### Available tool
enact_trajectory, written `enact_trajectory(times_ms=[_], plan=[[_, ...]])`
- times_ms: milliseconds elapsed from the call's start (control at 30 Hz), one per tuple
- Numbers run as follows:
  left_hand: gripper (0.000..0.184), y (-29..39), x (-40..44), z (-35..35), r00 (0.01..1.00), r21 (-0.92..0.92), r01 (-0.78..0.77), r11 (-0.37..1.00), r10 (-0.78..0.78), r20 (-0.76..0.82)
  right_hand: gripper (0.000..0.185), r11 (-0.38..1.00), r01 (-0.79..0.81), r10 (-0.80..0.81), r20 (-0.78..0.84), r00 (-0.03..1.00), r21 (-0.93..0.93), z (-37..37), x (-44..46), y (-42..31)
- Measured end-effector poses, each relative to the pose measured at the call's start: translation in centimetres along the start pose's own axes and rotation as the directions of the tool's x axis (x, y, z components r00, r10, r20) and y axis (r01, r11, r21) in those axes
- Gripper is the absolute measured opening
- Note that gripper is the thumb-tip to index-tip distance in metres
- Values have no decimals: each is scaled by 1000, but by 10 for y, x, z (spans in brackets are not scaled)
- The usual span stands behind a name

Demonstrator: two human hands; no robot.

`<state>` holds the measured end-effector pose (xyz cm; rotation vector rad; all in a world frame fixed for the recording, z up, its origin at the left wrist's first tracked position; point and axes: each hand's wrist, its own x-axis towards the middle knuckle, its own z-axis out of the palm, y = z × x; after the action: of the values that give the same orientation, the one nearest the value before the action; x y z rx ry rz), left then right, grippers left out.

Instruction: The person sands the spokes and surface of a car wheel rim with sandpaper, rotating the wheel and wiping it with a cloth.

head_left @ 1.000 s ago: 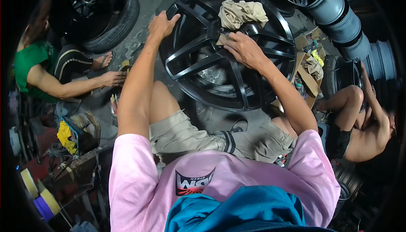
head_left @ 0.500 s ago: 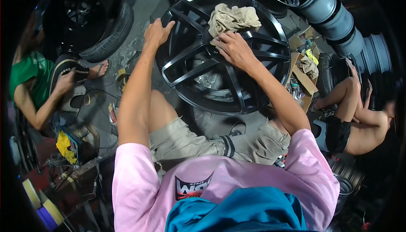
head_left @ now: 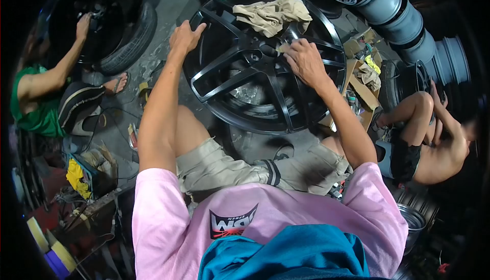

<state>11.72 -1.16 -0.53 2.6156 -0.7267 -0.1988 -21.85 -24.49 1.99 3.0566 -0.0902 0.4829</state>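
A black multi-spoke wheel rim [head_left: 275, 91] lies face up in front of me, above my knees. My left hand [head_left: 185, 37] grips its outer edge at the upper left, thumb apart and the fingertips partly hidden behind the edge. Close to the hub, my right hand [head_left: 304, 63] rests on the right-hand spokes with curled fingers. A small pale piece [head_left: 282, 49] shows at those fingertips; its material is too small to tell. The crumpled beige rag [head_left: 273, 15] lies across the upper spokes, touched by neither hand.
A cardboard box [head_left: 365, 93] with rags and bottles stands to the right, near stacked silver rims [head_left: 403, 25]. A co-worker in green [head_left: 38, 96] reaches to a black wheel [head_left: 94, 4] at left; another person [head_left: 439, 157] sits at right. A tyre [head_left: 132, 45] lies at upper left.
My right hand has moved right, from the hub and rag to the right-hand spokes. The rag now lies flatter, spread leftward. The co-worker at left has raised a hand to the wheel.
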Motion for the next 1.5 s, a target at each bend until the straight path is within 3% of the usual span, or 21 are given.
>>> enact_trajectory(times_ms=[100,167,200,233,300,367,433,467,533,633,667,867,1100,1233,1300,1333,1500], plan=[[87,2,0,5,1000,11,-4,1000,4,-11,23,993,-75,80,-43,996,94,-13,-15,-10],[80,0,2,2,1000,36,7,999,-7,4,20,939,32,-46,32,998,343,-20,-18,-15],[81,-4,3,7,999,28,-18,999,20,-45,18,887,53,-12,-90,996,460,-21,-25,-32],[81,0,2,6,999,24,-21,999,22,-43,18,866,-52,23,65,998,497,-44,-26,-41],[81,1,-1,2,1000,32,0,999,1,-28,17,883,-66,127,-102,987,465,-55,-30,-34],[81,-2,-2,5,999,39,-8,999,9,-37,23,938,-153,220,-193,956,312,-61,-23,-8],[81,-1,2,6,998,42,-25,999,28,-57,26,988,-122,141,-241,960,92,-52,-15,19],[81,-3,2,8,998,49,-39,998,42,-57,26,988,-123,142,-243,960,92,-45,-12,28],[81,-3,3,4,997,57,-44,997,48,-66,29,993,-22,30,63,998,-120,-30,-2,40],[81,-5,-2,7,997,38,-40,998,42,-57,32,970,108,-112,-4,994,-218,-11,16,37],[81,-7,-3,10,997,40,-52,998,55,-63,37,957,153,-128,112,985,-246,-10,20,36],[80,-6,2,7,996,49,-60,997,64,-66,45,942,283,-249,191,949,-178,-31,-5,86],[80,-5,-1,4,992,56,-65,996,71,-104,40,910,336,-281,235,931,-244,-15,23,59],[78,-4,2,4,999,66,-27,997,29,-28,39,925,302,-269,164,949,-229,-24,4,71],[77,-4,1,4,999,49,-20,999,22,-30,38,950,215,-184,151,971,-225,-23,7,66],[77,-2,2,5,999,36,-19,999,20,-37,34,946,213,-201,73,977,-243,-13,16,63],[78,-4,0,6,997,68,-29,997,33,-65,25,976,164,-162,25,987,-145,12,34,45]])
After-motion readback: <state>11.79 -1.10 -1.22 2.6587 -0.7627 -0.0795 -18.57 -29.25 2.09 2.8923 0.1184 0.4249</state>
